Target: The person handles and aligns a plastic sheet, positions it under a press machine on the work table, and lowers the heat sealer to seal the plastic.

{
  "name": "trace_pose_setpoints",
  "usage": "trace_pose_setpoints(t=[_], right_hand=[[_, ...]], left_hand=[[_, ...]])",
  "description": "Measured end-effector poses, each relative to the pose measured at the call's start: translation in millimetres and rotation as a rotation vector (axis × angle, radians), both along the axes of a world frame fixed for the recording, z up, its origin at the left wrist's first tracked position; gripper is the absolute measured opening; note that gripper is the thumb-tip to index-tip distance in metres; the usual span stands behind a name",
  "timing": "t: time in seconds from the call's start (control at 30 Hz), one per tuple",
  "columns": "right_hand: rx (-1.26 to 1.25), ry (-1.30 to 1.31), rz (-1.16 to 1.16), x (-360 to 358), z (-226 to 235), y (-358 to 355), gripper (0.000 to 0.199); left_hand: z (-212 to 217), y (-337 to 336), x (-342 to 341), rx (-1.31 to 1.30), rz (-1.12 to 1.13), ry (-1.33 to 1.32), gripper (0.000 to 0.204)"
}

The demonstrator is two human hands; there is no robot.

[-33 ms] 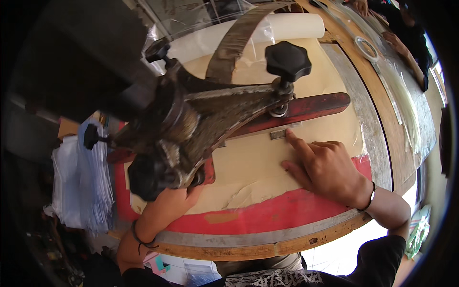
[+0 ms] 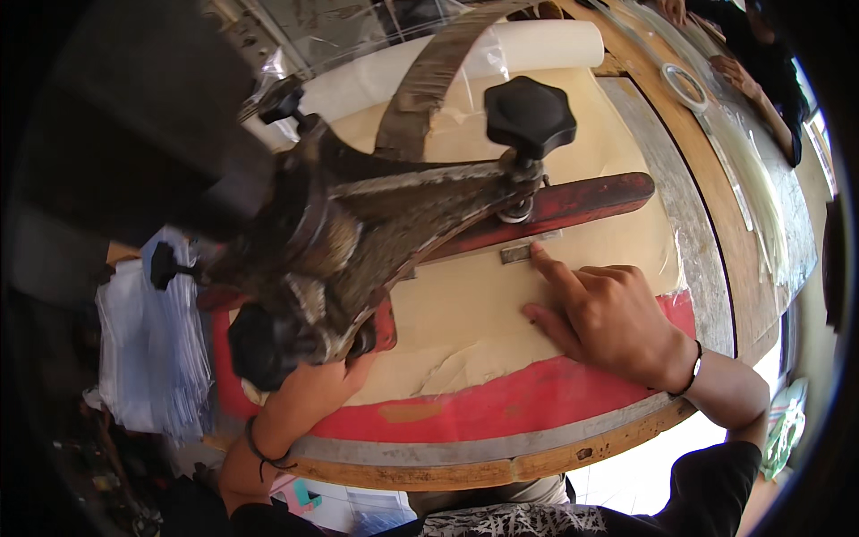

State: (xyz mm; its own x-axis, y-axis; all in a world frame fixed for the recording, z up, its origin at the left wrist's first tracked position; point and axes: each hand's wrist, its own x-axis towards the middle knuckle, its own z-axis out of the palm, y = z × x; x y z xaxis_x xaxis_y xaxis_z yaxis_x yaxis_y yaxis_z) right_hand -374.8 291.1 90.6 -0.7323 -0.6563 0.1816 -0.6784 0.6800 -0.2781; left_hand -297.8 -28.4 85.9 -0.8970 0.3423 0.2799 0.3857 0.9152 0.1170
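Observation:
My right hand (image 2: 608,322) rests on the cream sheet (image 2: 474,313) with its index finger stretched out and thumb apart. The fingertip touches the end of a small dark metal piece (image 2: 516,254), which lies just in front of a dark red bar (image 2: 573,204). A thin clear strip (image 2: 548,238) shows beside that fingertip. My left hand (image 2: 327,389) reaches under the near left part of a worn metal press head (image 2: 367,219); its fingers are hidden there. Black star-shaped knobs (image 2: 531,116) stand on the press head's arms. Beneath the cream sheet lies a red sheet (image 2: 501,403).
A white roll (image 2: 555,46) lies at the back, near a curved metal band (image 2: 434,80). Clear plastic sheets (image 2: 152,336) hang at the left. On the right side table are a tape roll (image 2: 684,87) and pale strips (image 2: 765,210). Another person's hand (image 2: 738,76) is at the far right.
The press head and its knobs appear slightly further left in the picture, with a small shift of the whole view. Both hands keep nearly the same places.

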Motion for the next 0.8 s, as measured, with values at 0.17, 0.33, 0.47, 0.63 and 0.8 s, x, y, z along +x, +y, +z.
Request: trace_pose_setpoints(t=[0.17, 0.33, 0.47, 0.63, 0.8], right_hand=[[-0.030, -0.050, 0.012, -5.1, 0.7, 3.1, 0.057], [-0.047, -0.086, -0.051, -4.1, 3.2, 3.0, 0.060], [0.055, -0.083, -0.128, -4.8, 12.9, 3.0, 0.058], [0.042, -0.028, -0.101, -10.9, 8.1, 7.2, 0.048], [0.001, 0.001, -0.121, -8.2, 3.2, 4.5, 0.045]], left_hand=[[-2.6, -1.3, -0.5, -0.089, 0.050, -0.017, 0.043], [-3.1, -0.4, -4.4, -0.052, 0.013, -0.039, 0.043], [-5.0, -2.4, -1.6, -0.090, 0.000, 0.001, 0.046], [-2.2, -1.5, 0.1, 0.048, 0.052, -0.120, 0.045], [-5.6, -2.2, -0.4, 0.059, 0.053, -0.123, 0.049]])
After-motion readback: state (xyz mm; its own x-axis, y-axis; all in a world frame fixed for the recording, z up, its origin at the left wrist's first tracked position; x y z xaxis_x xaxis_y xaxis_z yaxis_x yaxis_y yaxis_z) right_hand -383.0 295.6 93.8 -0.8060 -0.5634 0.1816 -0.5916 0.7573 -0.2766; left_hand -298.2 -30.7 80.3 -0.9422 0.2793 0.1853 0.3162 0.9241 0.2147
